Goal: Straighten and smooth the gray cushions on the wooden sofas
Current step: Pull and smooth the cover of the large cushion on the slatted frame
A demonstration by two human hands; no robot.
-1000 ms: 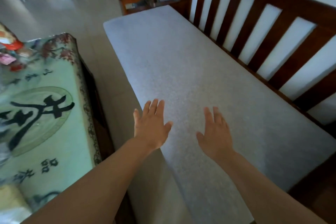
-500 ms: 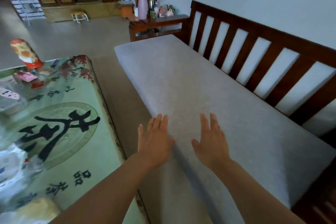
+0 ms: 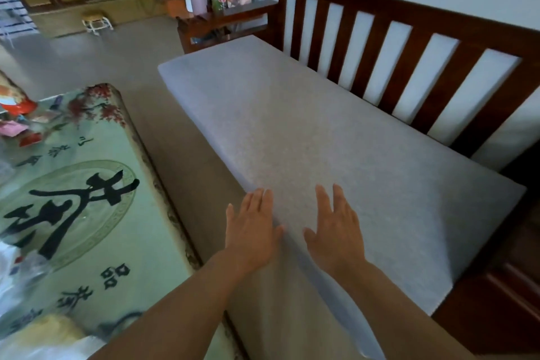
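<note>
Viewpoint: one head-worn wide-angle camera, above and behind the fingers (image 3: pixel 321 196).
Facing: forward and down, along the gray cushion (image 3: pixel 336 137) stretching away beyond the fingers.
Nearness: forearms fill the bottom edge.
Shared: single view only.

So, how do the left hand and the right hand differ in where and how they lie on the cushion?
The left hand lies at the cushion's front edge, partly over its side, while the right hand lies wholly on the top surface. The left hand's fingers are close together; the right hand's fingers are spread a little more. The left hand is nearer the table, the right hand nearer the backrest. Both are flat, palm down, with straight fingers pointing along the cushion.
</note>
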